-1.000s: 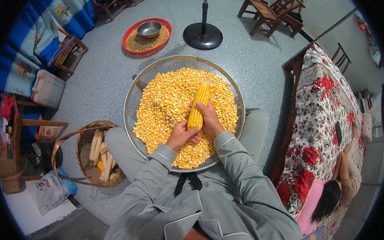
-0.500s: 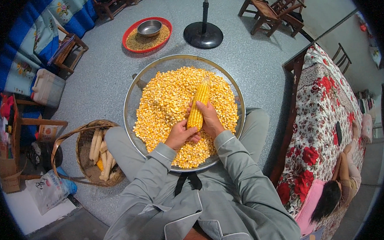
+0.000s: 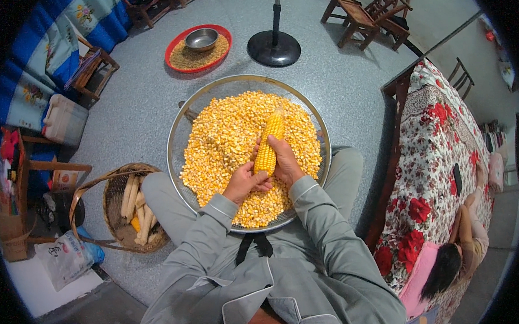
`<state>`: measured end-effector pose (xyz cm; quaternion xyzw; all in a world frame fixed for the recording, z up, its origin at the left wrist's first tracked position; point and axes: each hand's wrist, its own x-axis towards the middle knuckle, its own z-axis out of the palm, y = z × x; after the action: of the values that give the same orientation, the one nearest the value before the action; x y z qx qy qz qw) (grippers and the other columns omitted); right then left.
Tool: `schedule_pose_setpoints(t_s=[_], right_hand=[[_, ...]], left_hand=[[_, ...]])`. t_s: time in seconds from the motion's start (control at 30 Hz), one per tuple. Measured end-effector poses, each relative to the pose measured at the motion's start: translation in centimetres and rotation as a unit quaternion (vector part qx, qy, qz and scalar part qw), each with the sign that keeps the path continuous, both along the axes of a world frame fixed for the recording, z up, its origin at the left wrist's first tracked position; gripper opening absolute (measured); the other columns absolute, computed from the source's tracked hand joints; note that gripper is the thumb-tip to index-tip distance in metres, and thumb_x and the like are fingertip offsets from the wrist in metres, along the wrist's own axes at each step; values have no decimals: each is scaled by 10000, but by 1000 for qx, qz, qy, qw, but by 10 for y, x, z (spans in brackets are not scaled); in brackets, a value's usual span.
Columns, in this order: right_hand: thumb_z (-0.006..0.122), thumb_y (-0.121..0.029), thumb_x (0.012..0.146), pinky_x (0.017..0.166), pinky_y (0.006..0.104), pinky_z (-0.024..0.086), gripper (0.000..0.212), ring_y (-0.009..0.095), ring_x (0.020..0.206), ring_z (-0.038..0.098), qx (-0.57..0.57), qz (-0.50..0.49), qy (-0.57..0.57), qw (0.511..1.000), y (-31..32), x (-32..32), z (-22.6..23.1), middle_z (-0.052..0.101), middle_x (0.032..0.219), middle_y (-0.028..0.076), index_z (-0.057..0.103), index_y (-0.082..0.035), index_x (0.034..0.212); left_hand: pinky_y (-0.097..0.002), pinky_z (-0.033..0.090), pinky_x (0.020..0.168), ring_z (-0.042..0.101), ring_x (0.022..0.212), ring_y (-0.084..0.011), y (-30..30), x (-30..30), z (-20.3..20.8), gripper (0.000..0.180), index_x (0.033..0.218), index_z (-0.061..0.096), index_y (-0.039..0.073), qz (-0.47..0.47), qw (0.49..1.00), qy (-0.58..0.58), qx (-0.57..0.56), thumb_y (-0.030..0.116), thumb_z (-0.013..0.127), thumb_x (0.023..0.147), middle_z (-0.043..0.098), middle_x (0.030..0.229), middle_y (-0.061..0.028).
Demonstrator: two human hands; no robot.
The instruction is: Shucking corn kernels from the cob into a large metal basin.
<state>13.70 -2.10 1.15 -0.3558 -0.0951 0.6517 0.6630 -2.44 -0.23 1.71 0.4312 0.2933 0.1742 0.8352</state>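
Both of my hands hold one ear of corn (image 3: 271,132) over a heap of loose yellow kernels (image 3: 221,137). Its pale tip points away from me, and its rows of kernels look mostly full. My left hand (image 3: 244,183) grips the near end, thumb and fingers closed. My right hand (image 3: 285,159) wraps the lower part from the right side, its thumb on top. Beneath them, the kernels fill a wide round mesh sieve (image 3: 179,186) with a metal rim, resting between my legs. The undersides of the fingers are partly hidden.
To my left stands a wicker basket (image 3: 111,194) with several bare cobs (image 3: 135,202). Ahead are a red tray (image 3: 171,64) of grain with a metal bowl (image 3: 202,39) and a black stand base (image 3: 274,48). A person lies on the flowered bed (image 3: 424,155) at right.
Almost nothing differs. The hands keep their hold on the ear of corn, which has barely shifted.
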Motion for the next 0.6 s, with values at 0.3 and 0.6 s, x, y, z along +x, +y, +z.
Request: schedule_pose_setpoints(t_s=[0.3, 0.6], right_hand=[[556, -325, 921, 727, 343, 553, 391, 212, 809, 630, 2, -6, -54, 998, 0, -4, 3, 613, 907, 126, 506, 23, 1094], [555, -329, 921, 746, 347, 548, 405, 215, 825, 622, -2, 10, -14, 1000, 0, 1, -3, 606, 921, 127, 508, 27, 1109]], left_hand=[[-277, 579, 631, 662, 711, -193, 3, -2, 2, 382, 1148, 476, -36, 9, 997, 39, -62, 260, 573, 927, 632, 889, -170], [-270, 579, 668, 671, 750, -188, 3, -2, 1, 392, 1154, 474, -45, -3, 997, 7, -76, 211, 623, 897, 643, 926, -165]])
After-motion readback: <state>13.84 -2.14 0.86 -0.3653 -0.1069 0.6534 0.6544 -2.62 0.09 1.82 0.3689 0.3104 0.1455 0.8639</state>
